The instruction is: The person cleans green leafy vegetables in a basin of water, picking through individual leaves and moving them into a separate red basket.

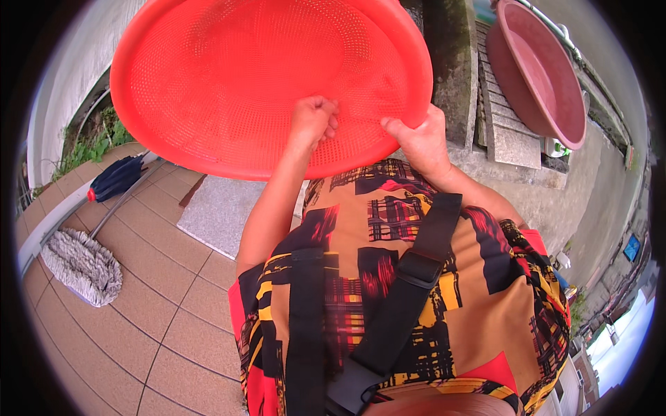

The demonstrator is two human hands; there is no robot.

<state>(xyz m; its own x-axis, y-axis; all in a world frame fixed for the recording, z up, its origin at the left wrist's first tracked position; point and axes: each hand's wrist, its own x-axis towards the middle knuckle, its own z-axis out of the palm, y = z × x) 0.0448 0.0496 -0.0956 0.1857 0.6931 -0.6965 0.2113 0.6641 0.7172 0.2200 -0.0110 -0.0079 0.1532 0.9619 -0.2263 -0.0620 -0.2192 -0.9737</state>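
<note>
Container 1: wide, round red basket [236,104], top of the frame, spanning from upper left to just right of centre; its far side is cut off by the upper edge. Open side faces the viewer. Plastic, with a smooth, thick rolled rim; the inner wall and bottom are a fine mesh of small perforations.

Container 2: dull pink tub [551,76], upper right, oval in this lens, smooth-walled. It stands near a grey slatted board [503,114]; exact contact unclear.

Other materials: brown tiled floor [187,340] at lower left; pale, speckled slab [215,211] below the basket; mop [84,267] at left, head of shaggy grey-white strands; dark blue folded cloth bundle [121,177] above it. Wearer's garment [395,229], centre to lower right, is patterned in tan, black, red and yellow, crossed by a black strap [388,319].

Pose: right hand [424,142] at the basket's lower-right rim, thumb on the inner side; grip closed round the rim, other fingers largely hidden. Left hand [313,119] in front of the lower-middle mesh, wrist bent, fingers curled into a loose fist; grip narrow. Cannot tell whether it pinches anything small or touches the mesh.
</note>
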